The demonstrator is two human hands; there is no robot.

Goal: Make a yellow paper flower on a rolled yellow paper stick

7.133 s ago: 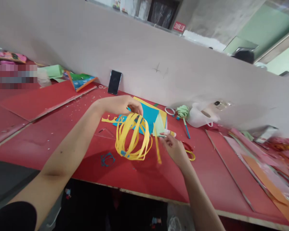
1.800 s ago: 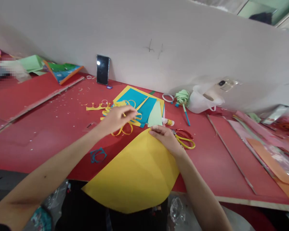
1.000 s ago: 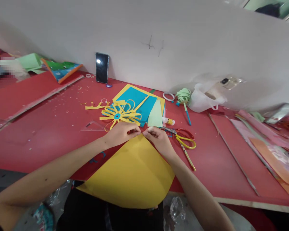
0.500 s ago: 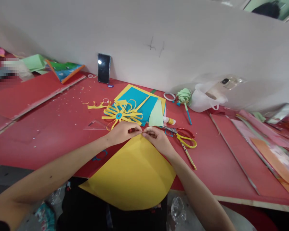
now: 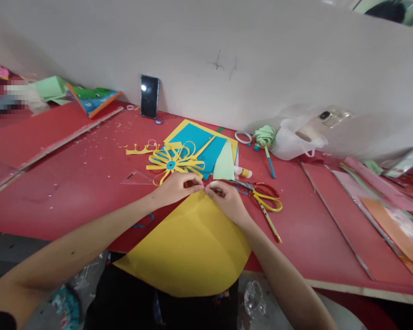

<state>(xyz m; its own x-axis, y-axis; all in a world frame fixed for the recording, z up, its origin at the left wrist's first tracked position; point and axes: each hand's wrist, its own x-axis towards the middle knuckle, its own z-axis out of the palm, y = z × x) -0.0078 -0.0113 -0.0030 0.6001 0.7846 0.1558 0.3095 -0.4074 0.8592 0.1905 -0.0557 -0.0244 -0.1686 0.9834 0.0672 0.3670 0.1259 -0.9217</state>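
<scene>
A large sheet of yellow paper (image 5: 189, 247) hangs over the table's front edge, its lower side bowed above my lap. My left hand (image 5: 179, 185) pinches the sheet at its top corner. Close beside it, my right hand (image 5: 225, 197) pinches the same corner, the fingertips of both hands almost touching. Just beyond my hands lies a flower of looped yellow paper strips (image 5: 171, 165) with a blue centre. Scissors (image 5: 266, 197) with red and yellow handles rest right of my right hand, by a patterned pencil (image 5: 271, 223).
Blue paper (image 5: 192, 137), a pale green paper piece (image 5: 224, 162) and a glue stick (image 5: 242, 172) lie behind my hands. A phone (image 5: 149, 96) leans on the wall. A green paper rose (image 5: 265, 136), a tape roll (image 5: 243, 137) and a white plastic bag (image 5: 298, 140) stand at the back right.
Both hands keep their pinch on the yellow paper's corner and have barely moved. The view has shifted very slightly.
</scene>
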